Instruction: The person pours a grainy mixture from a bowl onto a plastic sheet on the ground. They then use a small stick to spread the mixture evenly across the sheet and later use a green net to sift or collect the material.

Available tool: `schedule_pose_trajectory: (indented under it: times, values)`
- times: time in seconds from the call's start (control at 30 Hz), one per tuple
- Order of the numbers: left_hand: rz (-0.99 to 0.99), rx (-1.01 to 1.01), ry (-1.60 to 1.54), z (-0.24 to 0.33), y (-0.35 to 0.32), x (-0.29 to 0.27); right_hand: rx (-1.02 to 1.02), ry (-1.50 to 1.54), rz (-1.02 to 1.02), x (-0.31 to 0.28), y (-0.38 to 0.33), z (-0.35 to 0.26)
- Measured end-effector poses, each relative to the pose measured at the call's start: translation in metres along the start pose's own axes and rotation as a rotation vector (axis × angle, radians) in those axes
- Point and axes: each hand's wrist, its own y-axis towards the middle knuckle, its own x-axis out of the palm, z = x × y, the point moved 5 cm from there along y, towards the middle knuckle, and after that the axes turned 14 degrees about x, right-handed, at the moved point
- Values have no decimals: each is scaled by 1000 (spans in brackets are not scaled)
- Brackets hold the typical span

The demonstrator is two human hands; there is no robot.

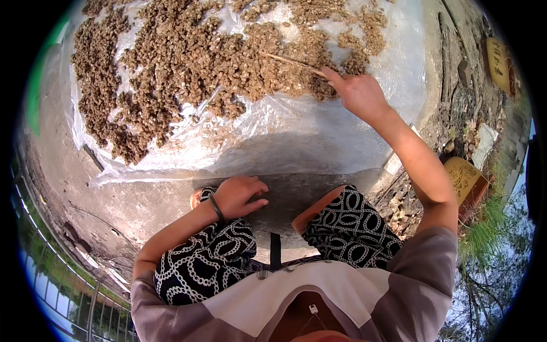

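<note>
One light, stiff-looking stick [294,62] is best gripped at its end, as by the right hand [360,93]; the left hand [232,196] is loosely spread.

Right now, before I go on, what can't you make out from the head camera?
All in the head view:
Stick: its near end is hidden by the right hand.
Brown clumps: too small to tell what they are; the top edge cuts off their far side.
Plastic sheet: partly covered by the clumps.
Left hand: its palm is turned from the camera.
Green thing: cut off by the fisheye rim.
</note>
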Motion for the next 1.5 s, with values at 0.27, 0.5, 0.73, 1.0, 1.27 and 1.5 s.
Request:
schedule_pose_trajectory:
  times: [0.27,0.5,0.73,1.0,1.27,1.5]
  values:
    - [-21,-40,10,-4,-23,13,-43,-142,-123,-24,-91,20]
    - [-173,-85,37,-12,-11,8,295,452,-139,12,-146,-89]
    - [-178,-85,15,-4,-16,22,833,875,-100,98,-205,-38]
    - [-151,-136,100,2,-15,19,1054,1296,-93,113,-259,12]
    - [-233,-150,164,4,-5,24,899,1143,-42,116,-189,8]
    - [-200,-158,183,3,-15,26,1321,2168,-204,117,-262,53]
